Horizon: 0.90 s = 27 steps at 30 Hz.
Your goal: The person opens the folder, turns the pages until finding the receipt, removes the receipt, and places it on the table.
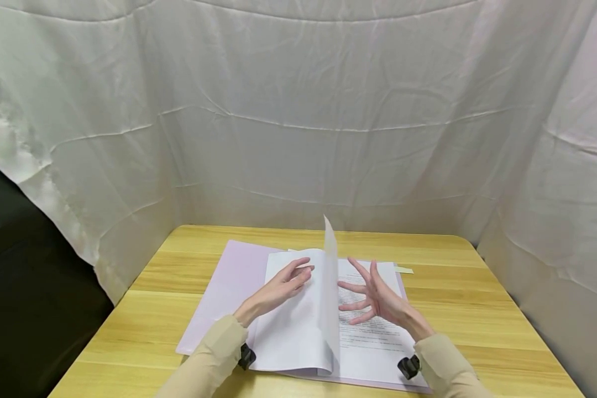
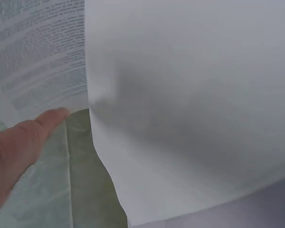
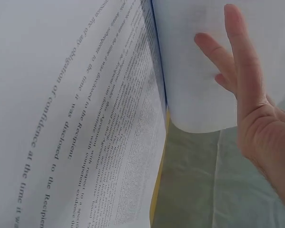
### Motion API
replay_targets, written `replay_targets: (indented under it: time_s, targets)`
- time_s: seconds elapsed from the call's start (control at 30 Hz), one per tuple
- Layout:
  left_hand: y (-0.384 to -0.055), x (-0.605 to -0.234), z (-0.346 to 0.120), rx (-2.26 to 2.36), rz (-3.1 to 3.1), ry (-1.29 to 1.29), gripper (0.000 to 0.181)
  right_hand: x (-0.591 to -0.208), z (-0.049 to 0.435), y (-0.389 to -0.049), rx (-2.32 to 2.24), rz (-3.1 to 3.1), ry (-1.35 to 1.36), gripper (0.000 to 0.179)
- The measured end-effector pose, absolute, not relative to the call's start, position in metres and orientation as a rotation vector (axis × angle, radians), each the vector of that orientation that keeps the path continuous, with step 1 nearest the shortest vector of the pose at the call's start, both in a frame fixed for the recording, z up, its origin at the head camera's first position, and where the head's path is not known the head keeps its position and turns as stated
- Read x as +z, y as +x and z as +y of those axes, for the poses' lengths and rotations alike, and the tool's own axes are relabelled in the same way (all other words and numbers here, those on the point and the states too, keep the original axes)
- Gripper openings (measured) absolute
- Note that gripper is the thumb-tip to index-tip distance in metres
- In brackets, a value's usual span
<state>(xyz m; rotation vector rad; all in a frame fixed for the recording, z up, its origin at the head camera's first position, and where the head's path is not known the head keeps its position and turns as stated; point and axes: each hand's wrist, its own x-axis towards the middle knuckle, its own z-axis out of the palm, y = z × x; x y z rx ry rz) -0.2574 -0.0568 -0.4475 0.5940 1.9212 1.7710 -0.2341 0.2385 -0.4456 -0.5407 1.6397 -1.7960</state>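
Observation:
A lilac folder [image 1: 224, 298] lies spread on the table with white sheets inside. One sheet [image 1: 331, 298] stands nearly upright along the middle, between both hands. Over the blank white sheets [image 1: 288, 345] on the left hovers my left hand [image 1: 279, 284], its fingers loosely extended toward the standing sheet; part of it shows in the left wrist view as a thumb [image 2: 28, 137]. My right hand [image 1: 380, 298] has its fingers spread wide, fingertips close to the standing sheet's right side, above a printed page [image 1: 378, 345]. The right wrist view shows that hand [image 3: 256, 99] before a pale sheet [image 3: 199, 95].
A pale yellow tab [image 1: 404, 270] sticks out at the folder's upper right. Wooden tabletop [image 1: 457, 309] surrounds the folder. Grey-white curtains [image 1: 318, 155] hang behind and at the sides, with a dark area [image 1: 25, 287] at left. Small black wrist cameras [image 1: 247, 356] sit at the cuffs.

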Motion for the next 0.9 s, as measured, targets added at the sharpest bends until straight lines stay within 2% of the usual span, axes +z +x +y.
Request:
replay_targets:
  time_s: [0.4, 0.7, 0.9]
  targets:
    - [-0.260, -0.443, -0.049, 1.927, 1.793, 0.432, 0.073, -0.448, 0.234, -0.234, -1.758, 1.724, -0.470, 0.072]
    - [-0.263, -0.445, -0.051, 2.040, 1.825, 0.302, 0.054, -0.453, 0.235, -0.233, -1.703, 1.857, -0.471, 0.069]
    - [-0.264, -0.450, -0.055, 2.026, 1.928, 0.225, 0.053, -0.458, 0.237, -0.234, -1.682, 1.961, -0.448, 0.068]
